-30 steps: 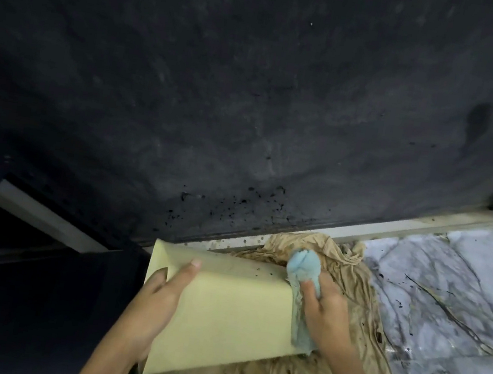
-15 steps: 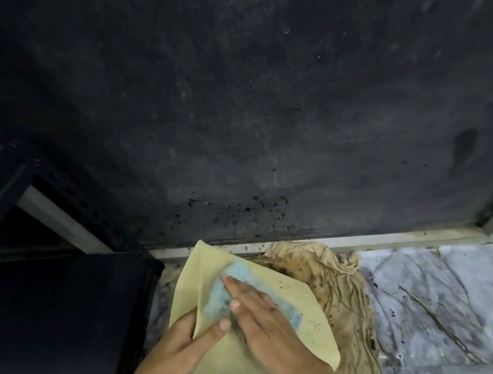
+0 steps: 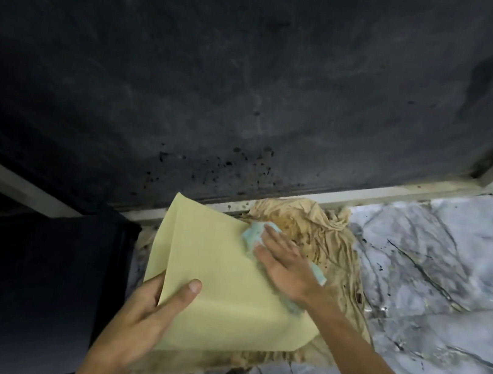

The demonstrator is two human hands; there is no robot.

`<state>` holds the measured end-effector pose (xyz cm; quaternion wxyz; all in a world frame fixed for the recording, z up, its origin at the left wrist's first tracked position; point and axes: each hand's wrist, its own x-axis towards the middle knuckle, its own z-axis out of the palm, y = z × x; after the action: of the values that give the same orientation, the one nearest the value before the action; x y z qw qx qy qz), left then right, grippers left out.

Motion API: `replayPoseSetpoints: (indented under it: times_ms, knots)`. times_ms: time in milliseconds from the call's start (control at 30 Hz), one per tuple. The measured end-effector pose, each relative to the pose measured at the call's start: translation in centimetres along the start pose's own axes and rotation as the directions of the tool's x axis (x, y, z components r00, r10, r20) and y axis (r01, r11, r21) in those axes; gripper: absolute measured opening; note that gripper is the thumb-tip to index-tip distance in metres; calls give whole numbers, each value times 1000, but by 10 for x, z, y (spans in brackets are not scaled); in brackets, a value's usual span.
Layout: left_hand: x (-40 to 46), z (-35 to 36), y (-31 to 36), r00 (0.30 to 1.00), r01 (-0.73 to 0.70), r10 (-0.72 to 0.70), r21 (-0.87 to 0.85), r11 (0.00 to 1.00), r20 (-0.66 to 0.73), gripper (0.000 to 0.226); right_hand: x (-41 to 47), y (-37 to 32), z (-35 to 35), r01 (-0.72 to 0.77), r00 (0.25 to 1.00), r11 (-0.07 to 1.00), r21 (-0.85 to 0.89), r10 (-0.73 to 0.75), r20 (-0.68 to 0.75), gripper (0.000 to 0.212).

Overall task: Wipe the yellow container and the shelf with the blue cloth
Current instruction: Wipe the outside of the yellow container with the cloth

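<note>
The pale yellow container [image 3: 218,278] shows a broad flat side, tilted up over the floor. My left hand [image 3: 146,316] grips its lower left edge, thumb on the face. My right hand [image 3: 285,263] lies flat with fingers spread, pressing the light blue cloth [image 3: 252,234] against the container's upper right edge. Part of the cloth sticks out beyond my fingertips and under my wrist. The dark shelf surface [image 3: 255,76] fills the upper half of the view, with black specks near its lower edge.
A stained, crumpled tan rag [image 3: 327,237] lies on the marbled grey floor [image 3: 433,278] under the container. A pale frame strip [image 3: 398,190] borders the dark surface. A dark cabinet panel [image 3: 32,283] stands at the lower left.
My right hand slid the blue cloth from the container's upper left toward its right edge. The container turned, showing more of its face, and my left hand shifted lower on its edge.
</note>
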<state>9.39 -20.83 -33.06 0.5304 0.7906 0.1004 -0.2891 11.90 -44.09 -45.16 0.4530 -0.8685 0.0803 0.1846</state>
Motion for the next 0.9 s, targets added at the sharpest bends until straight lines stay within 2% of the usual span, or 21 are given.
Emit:
replayPoseSetpoints:
  times_ms: [67,133,200,300,400,467,567,667,700,800,900]
  knots:
    - [1,0,2,1000,3,-2,11,1000,-20,46,9,7,-9,-89,996,996,16,88,24,54]
    - [1,1,4,999,13,-12,21,1000,-31,42,8,-6,-8,-115,992,993,23,113,60,51]
    - [-1,1,8,1000,16,-16,28,999,-7,49,6,-39,0,-45,997,999,22,44,65,50]
    - [-3,2,11,999,16,-18,54,998,47,62,-3,-100,14,144,983,988,53,-149,103,46]
    - [-7,1,11,997,-8,4,61,998,73,60,-12,-114,20,237,966,968,79,-244,89,43]
    - [-8,0,9,997,-1,-4,63,998,79,56,-15,-87,16,216,972,976,20,-217,89,44]
    - [-8,0,8,997,2,-6,55,998,80,56,-19,-23,7,79,996,996,-30,-77,36,47]
    - [-8,3,11,994,-21,9,112,994,107,54,-19,24,-2,-15,999,1000,-19,14,-36,77]
    - [-8,4,13,993,-30,16,125,992,114,52,-20,30,-1,-50,998,999,-5,50,-48,77]
    - [-4,6,14,994,-43,30,135,990,102,60,-22,5,7,-140,988,990,29,142,-57,57]
    - [-3,6,14,995,-33,19,134,990,103,63,-20,-53,11,25,1000,1000,17,-25,-18,45]
